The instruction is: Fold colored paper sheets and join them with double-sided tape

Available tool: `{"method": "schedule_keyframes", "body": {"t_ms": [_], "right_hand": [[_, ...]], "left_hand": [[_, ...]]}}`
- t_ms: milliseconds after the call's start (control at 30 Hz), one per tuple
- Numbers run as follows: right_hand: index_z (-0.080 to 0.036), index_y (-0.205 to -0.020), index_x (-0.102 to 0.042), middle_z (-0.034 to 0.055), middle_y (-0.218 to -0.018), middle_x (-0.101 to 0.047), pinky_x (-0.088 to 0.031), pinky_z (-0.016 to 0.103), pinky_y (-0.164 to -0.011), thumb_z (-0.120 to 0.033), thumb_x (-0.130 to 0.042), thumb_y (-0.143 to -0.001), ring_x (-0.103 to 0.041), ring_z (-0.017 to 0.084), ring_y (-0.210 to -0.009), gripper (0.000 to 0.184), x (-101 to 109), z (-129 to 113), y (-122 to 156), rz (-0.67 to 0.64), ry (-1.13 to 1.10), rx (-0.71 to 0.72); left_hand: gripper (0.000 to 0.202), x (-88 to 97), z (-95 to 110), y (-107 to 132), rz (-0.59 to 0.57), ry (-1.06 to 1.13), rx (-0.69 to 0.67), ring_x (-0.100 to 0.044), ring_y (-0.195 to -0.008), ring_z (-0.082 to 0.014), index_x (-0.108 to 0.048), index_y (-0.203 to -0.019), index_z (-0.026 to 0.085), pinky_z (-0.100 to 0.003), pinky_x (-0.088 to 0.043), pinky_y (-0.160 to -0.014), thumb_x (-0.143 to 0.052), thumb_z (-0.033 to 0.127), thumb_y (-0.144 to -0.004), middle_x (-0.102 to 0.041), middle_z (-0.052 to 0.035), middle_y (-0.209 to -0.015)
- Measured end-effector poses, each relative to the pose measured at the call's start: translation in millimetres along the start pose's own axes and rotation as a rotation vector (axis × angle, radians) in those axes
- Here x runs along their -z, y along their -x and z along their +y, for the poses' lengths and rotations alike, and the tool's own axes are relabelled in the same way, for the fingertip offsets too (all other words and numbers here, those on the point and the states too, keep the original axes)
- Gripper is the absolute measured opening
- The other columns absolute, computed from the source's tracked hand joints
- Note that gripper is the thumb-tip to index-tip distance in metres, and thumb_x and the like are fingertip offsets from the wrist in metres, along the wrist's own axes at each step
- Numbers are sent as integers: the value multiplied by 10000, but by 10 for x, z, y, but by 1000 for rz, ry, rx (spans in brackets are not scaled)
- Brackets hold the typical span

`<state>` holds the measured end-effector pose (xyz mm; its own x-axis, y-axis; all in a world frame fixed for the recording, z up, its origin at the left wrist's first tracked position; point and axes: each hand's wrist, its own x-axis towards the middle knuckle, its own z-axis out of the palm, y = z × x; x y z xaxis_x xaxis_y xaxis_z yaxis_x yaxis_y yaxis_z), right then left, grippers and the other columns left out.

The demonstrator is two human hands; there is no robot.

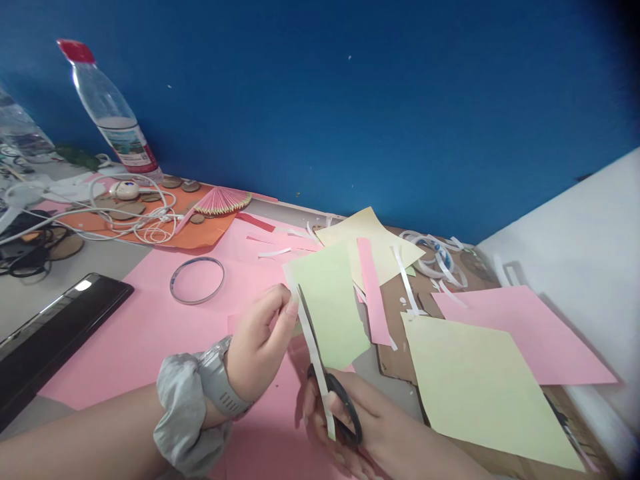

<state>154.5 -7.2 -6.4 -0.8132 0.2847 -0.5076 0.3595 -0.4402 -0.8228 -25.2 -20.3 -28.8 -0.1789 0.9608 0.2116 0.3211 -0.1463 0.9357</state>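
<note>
My left hand point(263, 343), wearing a grey watch and a grey scrunchie at the wrist, is closed with thumb and finger pinching the left edge of a light green sheet of paper point(333, 300). A narrow whitish strip point(309, 333) runs down along that edge and hangs past the sheet's lower corner. My right hand point(350, 413) grips a pair of black-handled scissors point(354, 417), fingers in the loops. The scissor blades point up and away, between the strip and the green sheet. Much of the blades is hidden by the paper.
Pink paper point(150, 320) covers the table. A roll of tape point(197, 281) lies on it. To the right are a yellow-green sheet point(485, 387), a pink sheet point(530, 327) and a cardboard piece point(393, 360). A bottle point(115, 120) and a folded pink fan point(220, 200) stand behind, left.
</note>
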Motion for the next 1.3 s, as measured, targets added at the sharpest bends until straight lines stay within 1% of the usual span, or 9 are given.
{"method": "schedule_keyframes", "body": {"t_ms": [133, 267, 400, 533, 733, 833, 1000, 1167, 1300], "right_hand": [[-175, -900, -476, -46, -611, -399, -276, 167, -404, -575, -340, -892, -334, 57, -457, 423, 1, 7, -2, -2, 2, 1], [-176, -862, -471, -40, -600, -411, -278, 184, -412, -552, -325, -907, -339, 69, -461, 406, -7, 0, 2, 15, 58, 43], [-183, -843, -452, -53, -592, -395, -277, 189, -431, -522, -315, -923, -320, 64, -454, 373, -19, -28, 7, 8, 20, 34], [-183, -834, -452, -56, -587, -396, -271, 188, -446, -541, -326, -913, -321, 61, -465, 388, -26, -52, 4, 3, -10, 33], [-190, -827, -441, -55, -586, -385, -255, 192, -418, -544, -334, -909, -321, 66, -459, 379, -17, -34, 9, 4, 18, 37], [-194, -841, -439, -55, -586, -388, -253, 190, -410, -527, -324, -918, -322, 67, -457, 360, -12, -18, 21, -14, -1, 26], [-189, -850, -448, -56, -589, -383, -235, 182, -387, -512, -356, -913, -316, 62, -457, 342, -15, -13, 23, 4, -22, 40], [-189, -818, -423, -60, -590, -386, -236, 173, -373, -502, -370, -915, -313, 50, -439, 332, -34, -16, 5, -6, -52, 62], [-184, -831, -437, -62, -595, -389, -222, 166, -359, -506, -374, -913, -311, 40, -422, 338, -36, -19, 11, 13, -52, 44]], "left_hand": [[287, 0, -3, -2, -3, 7, -10, -363, -601, -116, -386, -679, 205, -259, -327, -589, -341, 301, -946, -378, 37, -642], [287, 1, -11, 6, -1, 19, -13, -358, -600, -117, -385, -679, 206, -263, -322, -585, -342, 301, -946, -373, 36, -641], [281, 2, -21, 11, -11, 32, -5, -357, -611, -117, -405, -696, 204, -263, -322, -599, -340, 306, -949, -379, 36, -651], [273, 7, -18, 18, -14, 43, -4, -362, -620, -117, -419, -715, 204, -265, -325, -605, -334, 308, -952, -385, 35, -661], [278, 5, -13, 15, -15, 47, -5, -363, -618, -121, -417, -713, 205, -270, -325, -602, -329, 317, -952, -385, 33, -661], [279, 0, -14, 6, -12, 48, 0, -364, -620, -125, -416, -711, 206, -277, -324, -605, -329, 318, -951, -386, 30, -662], [272, 10, -10, 22, -16, 54, -1, -378, -632, -130, -427, -724, 206, -283, -329, -608, -324, 318, -950, -404, 21, -677], [278, 13, -14, 22, -8, 45, -16, -360, -620, -126, -411, -701, 207, -281, -324, -607, -335, 313, -947, -381, 28, -661], [269, 7, -13, 0, -10, 48, -16, -370, -626, -127, -418, -714, 207, -278, -325, -608, -332, 311, -947, -393, 26, -669]]}}
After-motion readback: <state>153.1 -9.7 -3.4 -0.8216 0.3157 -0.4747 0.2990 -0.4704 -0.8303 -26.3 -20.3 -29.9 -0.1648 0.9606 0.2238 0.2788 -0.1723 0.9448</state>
